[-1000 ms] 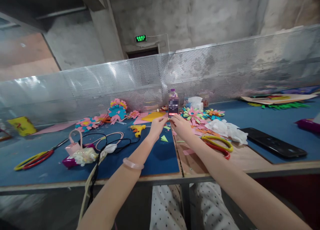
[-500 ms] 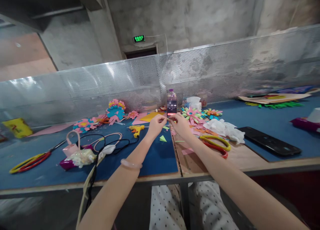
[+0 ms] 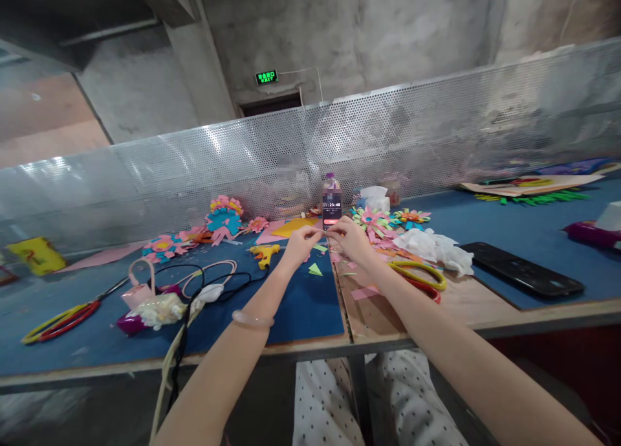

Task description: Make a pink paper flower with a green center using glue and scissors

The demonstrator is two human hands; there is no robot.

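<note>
My left hand (image 3: 305, 242) and my right hand (image 3: 347, 237) meet fingertip to fingertip above the table, in front of a propped-up phone (image 3: 332, 206). Both are closed in a pinch. Whatever lies between the fingertips is too small to make out. Below them are a light green paper scrap (image 3: 315, 270) and pink paper strips (image 3: 365, 293). A yellow glue gun (image 3: 264, 255) lies left of my left hand. Scissors with yellow and red handles (image 3: 418, 272) rest beside my right forearm.
Paper flowers (image 3: 224, 217) stand at the back left, more paper flowers (image 3: 372, 221) at the back right. Crumpled tissue (image 3: 434, 250) and a black phone (image 3: 521, 269) lie to the right. Cables and a power strip (image 3: 160, 309) sit at left, near more scissors (image 3: 61, 322). A perforated metal screen (image 3: 194, 167) borders the back.
The view has shifted slightly. My hands stay together in nearly the same place, still pinching, with only a small change in the fingers.
</note>
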